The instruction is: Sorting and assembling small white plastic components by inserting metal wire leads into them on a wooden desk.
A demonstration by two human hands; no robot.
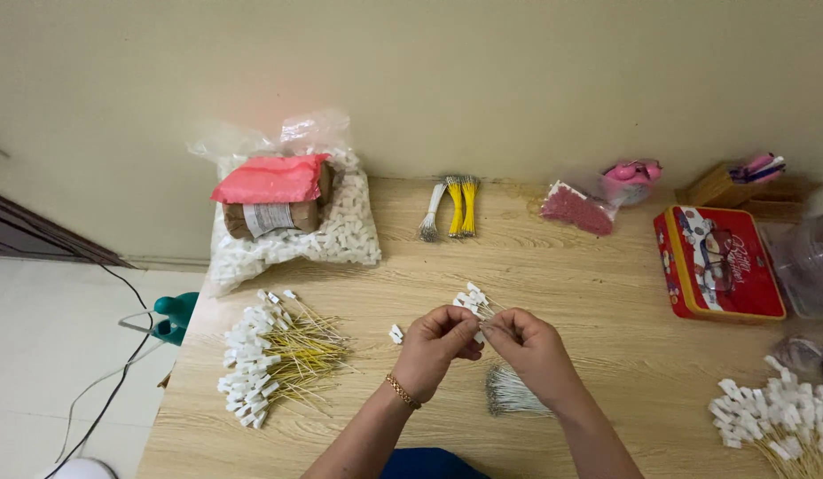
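Observation:
My left hand (438, 344), with a gold bracelet at the wrist, and my right hand (529, 348) meet over the middle of the wooden table (607, 293). Together they pinch a small bunch of thin wires tipped with white plastic connectors (472, 300), which fans up and to the left above my fingers. A loose white connector (396, 333) lies just left of my left hand. Below my right hand rests a bundle of grey wires (509, 395). A large heap of yellow wires with white connectors (274, 355) is spread at the left.
A clear bag of white connectors (340, 235) with a pink-topped parcel (271, 191) stands at the back left. Yellow and white wire bundles (456, 206), a bag of pink parts (576, 210), a red tin (717, 262) and another connector heap (779, 417) lie right.

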